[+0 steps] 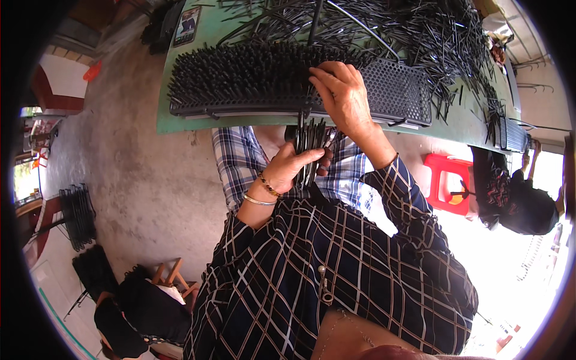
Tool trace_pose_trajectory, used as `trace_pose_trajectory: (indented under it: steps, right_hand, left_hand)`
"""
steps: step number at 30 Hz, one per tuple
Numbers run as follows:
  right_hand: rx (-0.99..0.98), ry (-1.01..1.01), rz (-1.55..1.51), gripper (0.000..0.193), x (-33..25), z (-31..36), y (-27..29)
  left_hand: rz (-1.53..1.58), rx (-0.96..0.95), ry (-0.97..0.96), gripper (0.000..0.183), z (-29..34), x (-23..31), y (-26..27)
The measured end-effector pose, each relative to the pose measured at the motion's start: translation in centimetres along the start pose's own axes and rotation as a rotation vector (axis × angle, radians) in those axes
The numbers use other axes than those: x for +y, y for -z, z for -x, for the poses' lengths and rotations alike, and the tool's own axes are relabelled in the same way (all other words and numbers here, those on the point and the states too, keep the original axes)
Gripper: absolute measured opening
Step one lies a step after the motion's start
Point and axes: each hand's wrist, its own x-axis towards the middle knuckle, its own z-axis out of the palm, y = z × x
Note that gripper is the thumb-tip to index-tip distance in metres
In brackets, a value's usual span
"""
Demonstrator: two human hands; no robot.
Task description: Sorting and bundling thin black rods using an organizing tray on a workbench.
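My left hand (290, 165) is closed around a bundle of thin black sticks (310, 139), held upright just below the table's near edge. Above it, my right hand (343, 96) reaches over a long black perforated rack (396, 90). Its thumb and fingers are pinched together low over the holes; whatever they hold is hidden. Black sticks (234, 75) stand densely in the rack's left and middle holes, while the holes to the right of my hand show bare.
Behind the rack, a heap of loose black sticks (420, 36) covers the green table (165, 114). A phone (186, 26) lies at its far left. A red stool (447, 183) stands at right. People in dark clothes sit at lower left (150, 306) and far right (522, 204).
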Motion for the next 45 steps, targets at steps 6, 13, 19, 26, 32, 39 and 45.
trace_pose_trajectory:
  steps: [6, 13, 19, 26, 32, 39, 45]
  right_hand:
    - [0.061, -0.070, -0.102, 0.017, -0.6, 0.0, 1.6]
    - [-0.582, -0.734, -0.700, 0.025, -1.3, 1.2, 3.4]
    - [-0.414, -0.718, -0.695, 0.026, -0.9, 1.3, 2.7]
    - [-0.112, -0.510, -0.644, 0.021, -3.0, -1.6, 1.5]
    - [-0.022, -0.080, -0.359, 0.014, -2.6, -2.7, -2.0]
    - [-0.005, -0.047, -0.292, 0.012, -3.4, -3.5, -2.3]
    - [-0.023, -0.026, -0.259, 0.013, -3.8, -3.2, -2.7]
  left_hand:
    - [-0.007, -0.011, -0.046, 0.024, 0.3, 0.5, -0.2]
    - [-0.023, -0.004, -0.113, 0.029, 0.6, 1.4, -0.6]
    - [-0.100, 0.023, -0.113, 0.028, 1.0, 1.2, -0.1]
    - [-0.027, 0.101, -0.099, 0.021, 1.8, 0.7, 1.8]
    - [-0.018, 0.091, -0.111, 0.021, 2.2, 1.1, 1.6]
    - [-0.010, 0.137, -0.136, 0.020, 2.7, 1.1, 2.2]
    - [0.108, 0.144, -0.102, 0.019, 2.9, 0.7, 2.8]
